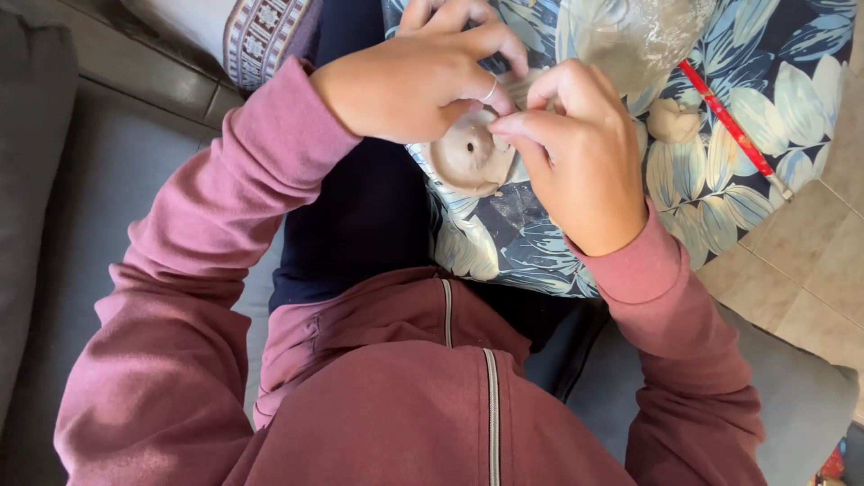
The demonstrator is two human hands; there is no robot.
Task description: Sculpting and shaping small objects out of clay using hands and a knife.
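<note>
I see the left hand (405,85) & right hand (576,157) both pinching a small clay piece (468,157), fingers narrow, tight on it, over the leafy blue cloth (720,171) on the lap. Squeeze too hard & I think the soft clay could squash or tear.

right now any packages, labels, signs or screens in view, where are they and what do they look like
Clear plastic bag: top of the frame on the leaf-print cloth, crumpled, see-through, greyish contents.
No labels, signs or screens show.
</note>
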